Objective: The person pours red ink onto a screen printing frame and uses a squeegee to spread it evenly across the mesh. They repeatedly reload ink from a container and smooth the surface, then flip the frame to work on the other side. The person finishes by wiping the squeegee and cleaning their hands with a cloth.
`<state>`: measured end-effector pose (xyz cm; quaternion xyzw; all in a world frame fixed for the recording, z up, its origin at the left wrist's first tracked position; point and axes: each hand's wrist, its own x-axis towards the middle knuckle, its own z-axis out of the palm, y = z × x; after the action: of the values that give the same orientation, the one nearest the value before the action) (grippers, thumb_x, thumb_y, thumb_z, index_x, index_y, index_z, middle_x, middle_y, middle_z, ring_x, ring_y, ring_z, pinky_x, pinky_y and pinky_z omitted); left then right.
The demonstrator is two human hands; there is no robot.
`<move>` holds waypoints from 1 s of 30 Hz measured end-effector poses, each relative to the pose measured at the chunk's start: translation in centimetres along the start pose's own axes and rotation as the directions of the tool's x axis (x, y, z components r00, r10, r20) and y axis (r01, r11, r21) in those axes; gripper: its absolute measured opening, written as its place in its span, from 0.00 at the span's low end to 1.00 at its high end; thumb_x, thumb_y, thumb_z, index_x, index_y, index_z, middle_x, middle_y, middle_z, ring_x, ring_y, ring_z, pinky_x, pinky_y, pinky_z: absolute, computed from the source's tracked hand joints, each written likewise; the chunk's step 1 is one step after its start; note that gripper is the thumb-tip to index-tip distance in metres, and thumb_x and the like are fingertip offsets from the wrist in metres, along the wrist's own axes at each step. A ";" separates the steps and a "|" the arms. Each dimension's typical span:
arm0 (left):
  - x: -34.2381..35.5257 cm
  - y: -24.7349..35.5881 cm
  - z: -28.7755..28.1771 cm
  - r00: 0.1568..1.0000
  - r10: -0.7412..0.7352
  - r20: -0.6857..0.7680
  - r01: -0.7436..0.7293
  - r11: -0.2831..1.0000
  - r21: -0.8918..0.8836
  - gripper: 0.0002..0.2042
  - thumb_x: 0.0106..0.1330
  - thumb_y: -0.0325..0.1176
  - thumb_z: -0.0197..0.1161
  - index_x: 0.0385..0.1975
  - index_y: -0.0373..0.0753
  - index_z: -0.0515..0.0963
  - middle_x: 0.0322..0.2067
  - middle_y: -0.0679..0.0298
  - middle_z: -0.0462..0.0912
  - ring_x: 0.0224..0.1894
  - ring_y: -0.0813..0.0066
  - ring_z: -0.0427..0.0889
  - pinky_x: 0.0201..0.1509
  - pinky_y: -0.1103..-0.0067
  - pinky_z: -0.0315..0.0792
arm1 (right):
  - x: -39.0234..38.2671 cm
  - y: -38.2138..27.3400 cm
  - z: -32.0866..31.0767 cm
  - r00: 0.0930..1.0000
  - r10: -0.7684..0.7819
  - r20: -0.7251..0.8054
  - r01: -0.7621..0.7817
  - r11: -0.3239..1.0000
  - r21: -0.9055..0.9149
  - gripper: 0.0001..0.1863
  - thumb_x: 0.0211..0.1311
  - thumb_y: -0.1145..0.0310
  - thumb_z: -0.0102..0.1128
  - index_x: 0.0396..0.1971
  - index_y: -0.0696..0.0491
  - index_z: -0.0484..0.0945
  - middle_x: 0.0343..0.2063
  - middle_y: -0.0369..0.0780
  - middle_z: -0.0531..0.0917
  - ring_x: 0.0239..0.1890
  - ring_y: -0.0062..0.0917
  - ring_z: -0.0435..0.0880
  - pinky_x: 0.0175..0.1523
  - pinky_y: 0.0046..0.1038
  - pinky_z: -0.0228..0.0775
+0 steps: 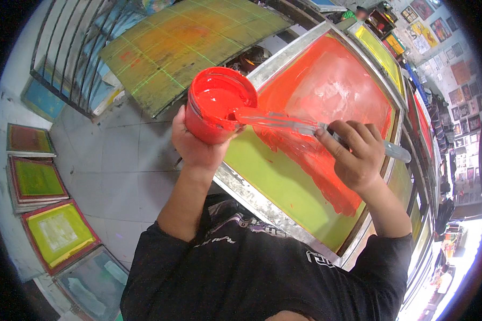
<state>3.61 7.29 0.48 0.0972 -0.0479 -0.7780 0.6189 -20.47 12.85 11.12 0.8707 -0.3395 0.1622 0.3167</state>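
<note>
Working red ink (217,97) at tub (211,130) rim with spatula (284,122), looks like. Left fingers (180,117) grasp tub; right fingers (334,147) grasp spatula, blade reaching leftward to tub. Ink-smeared screen (284,174) below right fingers. Next move likely calls for steady tub, controlled blade lift.

Black short-sleeved shirt (262,283), pale print (320,259)

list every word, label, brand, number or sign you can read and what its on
Black shirt: pale lettering across the chest, partly lost in folds; I won't copy its wording.
Wall posters: any text is too small or blurred to read.
Red tub: no lettering visible on the side facing the camera.
Spatula: none that can be made out.
</note>
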 end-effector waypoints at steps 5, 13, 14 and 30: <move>0.0 1.7 -0.1 0.999 0.015 0.030 -0.012 0.995 -0.103 0.25 0.59 0.51 0.38 0.53 0.45 0.64 0.54 0.61 0.65 0.56 0.56 0.62 0.51 0.53 0.57 | 0.2 0.6 -0.7 0.996 -0.079 0.030 0.078 0.997 0.025 0.19 0.37 0.72 0.57 0.36 0.44 0.77 0.28 0.34 0.75 0.23 0.25 0.73 0.25 0.23 0.59; -0.4 -0.1 -0.9 0.992 0.027 0.125 -0.026 1.000 -0.011 0.25 0.58 0.49 0.43 0.53 0.42 0.63 0.53 0.56 0.66 0.53 0.56 0.65 0.50 0.55 0.58 | 0.4 -2.5 1.1 0.561 0.441 0.701 -0.723 -0.152 0.674 0.15 0.56 0.72 0.55 0.46 0.53 0.75 0.23 0.32 0.77 0.20 0.13 0.71 0.22 0.17 0.63; -0.4 -0.1 -1.0 0.986 -0.015 0.164 0.034 0.993 -0.114 0.25 0.58 0.49 0.44 0.53 0.42 0.63 0.53 0.56 0.67 0.54 0.56 0.65 0.51 0.54 0.58 | 0.6 -3.0 1.2 0.546 0.348 0.762 -0.727 -0.255 0.638 0.16 0.58 0.69 0.55 0.47 0.53 0.74 0.22 0.31 0.76 0.20 0.11 0.70 0.22 0.16 0.62; -1.4 0.8 -1.7 0.982 0.185 0.026 -0.180 0.976 -0.123 0.28 0.56 0.50 0.47 0.54 0.41 0.63 0.55 0.61 0.65 0.59 0.59 0.61 0.62 0.57 0.51 | -0.7 -3.7 -1.8 0.325 0.278 0.904 -0.890 -0.234 0.391 0.15 0.57 0.75 0.55 0.45 0.59 0.74 0.32 0.35 0.80 0.34 0.15 0.75 0.39 0.18 0.68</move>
<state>5.03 8.53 -0.85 0.0403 -0.0213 -0.7210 0.6914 -18.49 16.51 10.49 0.5412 -0.6299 0.2294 -0.5076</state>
